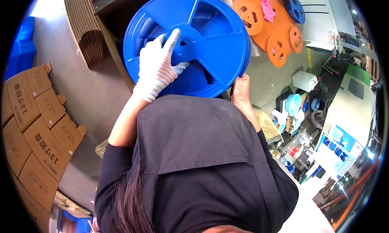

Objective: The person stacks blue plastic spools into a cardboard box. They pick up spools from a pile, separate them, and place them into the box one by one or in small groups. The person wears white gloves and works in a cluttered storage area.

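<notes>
From my remote station I read the scene as follows, left to right.

The folded cardboard cartons (pixel 36 123) lie stacked on the floor at far left, well apart from the work. A bundle of flat corrugated sheets (pixel 83 26) stands upright beside the dark bench edge (pixel 117 59).

My left hand (pixel 156 67), in a grey striped glove, lies flat on the face of the large blue reel (pixel 190 42), fingers spread beside the hub hole, pressing rather than clamping. My right hand (pixel 242 89), bare, clasps the reel's lower right rim, fingers curled behind the flange. The hands are apart, one on the face, one on the edge. The reel stands tilted in front of my chest, above the dark apron.

Risk assessment: the left hand has no closed grip, so I judge the reel could pivot about the right-hand hold and slip toward the bench. The thin flange could also flex under uneven pressure.

Orange reels (pixel 263 22) lie further right, apart.
</notes>
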The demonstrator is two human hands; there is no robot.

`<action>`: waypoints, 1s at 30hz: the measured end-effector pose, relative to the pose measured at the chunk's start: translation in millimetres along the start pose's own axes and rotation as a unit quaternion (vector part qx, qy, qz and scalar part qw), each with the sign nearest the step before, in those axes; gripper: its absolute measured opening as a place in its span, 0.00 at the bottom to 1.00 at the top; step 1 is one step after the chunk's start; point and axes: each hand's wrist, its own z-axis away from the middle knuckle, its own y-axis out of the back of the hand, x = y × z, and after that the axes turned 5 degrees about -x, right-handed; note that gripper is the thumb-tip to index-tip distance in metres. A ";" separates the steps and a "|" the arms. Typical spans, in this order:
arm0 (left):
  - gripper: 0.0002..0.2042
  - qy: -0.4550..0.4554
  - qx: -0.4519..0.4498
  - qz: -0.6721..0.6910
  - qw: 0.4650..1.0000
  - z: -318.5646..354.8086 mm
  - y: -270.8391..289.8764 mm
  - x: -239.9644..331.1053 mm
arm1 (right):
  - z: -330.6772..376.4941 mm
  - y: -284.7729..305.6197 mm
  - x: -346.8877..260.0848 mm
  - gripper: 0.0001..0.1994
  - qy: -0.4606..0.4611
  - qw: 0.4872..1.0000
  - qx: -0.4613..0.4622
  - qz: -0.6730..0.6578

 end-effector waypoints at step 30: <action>0.44 -0.057 -0.070 0.982 0.165 34.4 25.5 -45.0 | -5.6 -4.0 -4.5 0.14 0.065 0.989 0.135 0.000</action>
